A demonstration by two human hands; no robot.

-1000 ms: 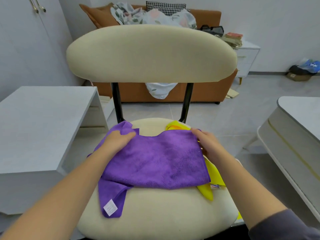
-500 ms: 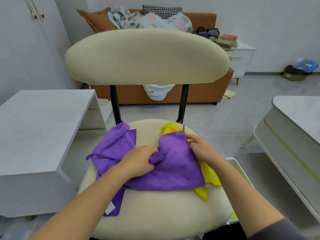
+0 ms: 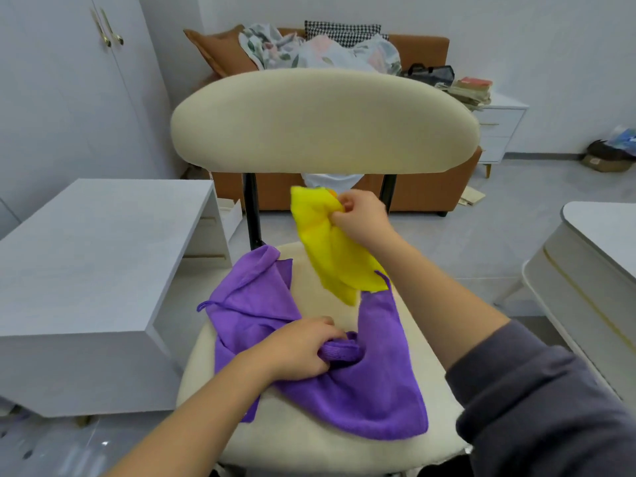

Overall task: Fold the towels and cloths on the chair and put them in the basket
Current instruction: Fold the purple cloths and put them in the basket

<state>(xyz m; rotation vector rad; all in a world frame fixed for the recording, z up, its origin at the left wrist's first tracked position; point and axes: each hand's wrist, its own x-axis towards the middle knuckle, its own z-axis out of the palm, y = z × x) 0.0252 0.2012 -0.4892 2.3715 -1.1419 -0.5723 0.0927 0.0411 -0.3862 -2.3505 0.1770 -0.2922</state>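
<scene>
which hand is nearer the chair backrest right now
Right. The right hand is raised just below the backrest, pinching the yellow cloth; the left hand is down on the seat, gripping the purple cloth.

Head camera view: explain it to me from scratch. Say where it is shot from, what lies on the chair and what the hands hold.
No machine here: a person wears one camera on the head, looking forward and down, so both arms enter from the bottom. In front stands a cream chair. A purple cloth lies crumpled on its seat; the left hand grips a bunched fold of it. The right hand pinches a yellow cloth and holds it above the seat, its lower end hanging down. A white desk stands to the left, a sofa behind. No basket shows in this picture.
</scene>
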